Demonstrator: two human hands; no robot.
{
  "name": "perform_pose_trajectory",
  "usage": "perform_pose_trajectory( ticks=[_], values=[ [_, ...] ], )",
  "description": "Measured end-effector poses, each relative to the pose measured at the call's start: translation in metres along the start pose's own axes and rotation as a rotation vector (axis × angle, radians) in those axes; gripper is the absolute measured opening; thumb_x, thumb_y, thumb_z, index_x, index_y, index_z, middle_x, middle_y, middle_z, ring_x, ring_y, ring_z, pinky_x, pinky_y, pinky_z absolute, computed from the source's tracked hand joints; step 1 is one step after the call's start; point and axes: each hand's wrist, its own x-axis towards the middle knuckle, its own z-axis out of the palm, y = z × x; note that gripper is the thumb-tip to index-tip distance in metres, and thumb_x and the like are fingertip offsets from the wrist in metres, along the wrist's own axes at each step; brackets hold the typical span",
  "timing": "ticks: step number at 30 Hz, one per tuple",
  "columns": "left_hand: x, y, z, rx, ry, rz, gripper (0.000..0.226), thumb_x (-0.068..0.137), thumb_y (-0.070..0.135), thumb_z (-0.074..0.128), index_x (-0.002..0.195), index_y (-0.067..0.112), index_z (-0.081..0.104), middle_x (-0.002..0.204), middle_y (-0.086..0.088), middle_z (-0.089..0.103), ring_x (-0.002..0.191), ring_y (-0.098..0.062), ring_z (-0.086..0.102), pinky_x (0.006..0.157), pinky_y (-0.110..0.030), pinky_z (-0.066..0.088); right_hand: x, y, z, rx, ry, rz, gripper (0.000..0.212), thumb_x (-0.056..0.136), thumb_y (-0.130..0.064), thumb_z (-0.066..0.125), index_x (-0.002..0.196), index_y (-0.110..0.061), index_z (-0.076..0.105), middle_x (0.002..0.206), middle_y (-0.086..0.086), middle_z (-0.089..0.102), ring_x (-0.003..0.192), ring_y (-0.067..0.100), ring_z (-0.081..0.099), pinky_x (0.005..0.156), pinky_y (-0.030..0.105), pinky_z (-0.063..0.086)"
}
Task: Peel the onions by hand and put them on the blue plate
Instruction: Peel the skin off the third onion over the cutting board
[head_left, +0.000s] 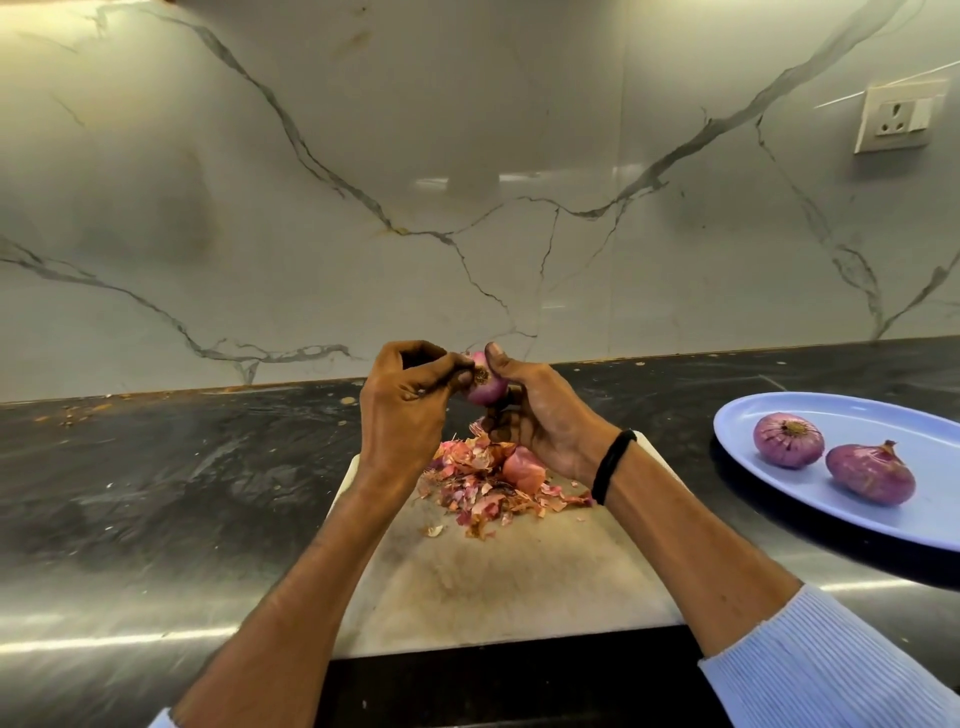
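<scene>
Dark stone table (156, 467) under a veined marble wall (467, 182), with one white cutting board (509, 587) at its near edge. Left of the board, a wide open stretch of table. Right of the board and apart from it, one blue plate (743, 410), cut off by the picture's edge. Two peeled onions (788, 439) (870, 474) on that plate, just beside each other. Above the board's far end, one onion (488, 392) held in the air, right hand (540, 421) curled round it, left hand (402, 400) pinching at its root end. On the board's far half, one heap of skins (483, 488); near half stained. One black band (613, 465) on the right wrist. High on the wall, right of the board, one socket (893, 119).
</scene>
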Motion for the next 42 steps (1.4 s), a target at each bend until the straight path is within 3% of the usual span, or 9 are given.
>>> perform_pose_trajectory(
  ticks=[4,7,11,15,20,24,28,35,42],
  values=[
    [-0.002,-0.002,0.004,0.199,0.039,0.09,0.017,0.089,0.009,0.073,0.104,0.003,0.075,0.111,-0.003,0.045,0.102,-0.013,0.049,0.085,-0.01,0.045,-0.001,0.001,0.002,-0.047,0.022,-0.013,0.06,0.096,-0.051,0.057,0.104,0.006,0.07,0.093,0.009,0.068,0.082,0.023,0.057,0.065,0.03,0.052],
    [-0.005,-0.003,0.006,0.281,0.048,0.115,0.016,0.09,0.006,0.07,0.104,0.002,0.075,0.111,-0.004,0.039,0.107,-0.015,0.039,0.086,-0.011,0.036,-0.002,0.0,0.005,-0.003,0.014,0.005,0.054,0.098,-0.048,0.056,0.111,0.003,0.068,0.094,0.011,0.07,0.081,0.024,0.059,0.064,0.03,0.053],
    [-0.003,-0.004,0.007,0.201,0.1,-0.008,0.019,0.092,0.008,0.069,0.109,0.001,0.073,0.111,-0.006,0.039,0.105,-0.02,0.045,0.086,-0.018,0.046,-0.003,-0.005,0.005,0.147,-0.013,0.031,0.048,0.101,-0.043,0.052,0.119,0.0,0.062,0.093,0.015,0.069,0.071,0.022,0.063,0.067,0.031,0.053],
    [0.001,-0.002,0.003,0.122,0.134,-0.043,0.021,0.094,0.014,0.066,0.114,0.009,0.071,0.118,-0.007,0.045,0.103,-0.012,0.049,0.086,-0.005,0.047,-0.004,-0.008,0.004,0.187,-0.007,0.032,0.047,0.1,-0.043,0.053,0.121,-0.001,0.06,0.089,0.015,0.068,0.07,0.023,0.065,0.07,0.032,0.053],
    [-0.002,0.004,0.004,0.02,0.051,0.006,0.03,0.09,0.025,0.071,0.119,0.019,0.071,0.115,0.001,0.067,0.101,-0.004,0.066,0.09,-0.017,0.054,-0.002,-0.006,0.004,0.145,-0.002,0.002,0.05,0.097,-0.048,0.056,0.12,-0.003,0.062,0.09,0.013,0.068,0.067,0.021,0.063,0.066,0.031,0.054],
    [0.0,0.007,0.001,-0.065,0.004,-0.039,0.03,0.087,0.024,0.073,0.117,0.022,0.071,0.11,0.003,0.071,0.099,0.0,0.068,0.088,-0.014,0.053,-0.001,-0.006,0.003,0.098,0.027,-0.036,0.052,0.094,-0.049,0.06,0.116,-0.002,0.065,0.092,0.015,0.067,0.065,0.019,0.062,0.063,0.031,0.055],
    [0.001,0.002,0.002,0.001,-0.01,0.014,0.027,0.088,0.02,0.073,0.113,0.012,0.075,0.111,-0.002,0.069,0.098,-0.007,0.068,0.083,-0.012,0.053,-0.001,-0.005,0.003,0.053,0.056,-0.056,0.052,0.093,-0.049,0.062,0.112,-0.001,0.067,0.083,0.011,0.067,0.066,0.02,0.061,0.059,0.03,0.054],
    [0.0,-0.003,0.002,0.126,-0.047,0.211,0.027,0.088,0.022,0.07,0.106,0.002,0.076,0.105,-0.008,0.068,0.084,-0.012,0.067,0.076,-0.014,0.056,0.002,-0.002,0.001,-0.035,0.117,-0.081,0.052,0.093,-0.05,0.063,0.104,0.0,0.068,0.089,0.014,0.065,0.077,0.025,0.058,0.058,0.03,0.053],
    [-0.003,0.0,0.004,0.101,-0.006,0.179,0.025,0.086,0.021,0.073,0.103,0.002,0.077,0.093,-0.005,0.071,0.078,-0.014,0.069,0.069,-0.023,0.058,0.004,-0.004,-0.001,-0.061,0.13,-0.108,0.056,0.093,-0.044,0.065,0.108,0.01,0.065,0.092,0.024,0.064,0.064,0.024,0.06,0.046,0.026,0.05]
  ],
)
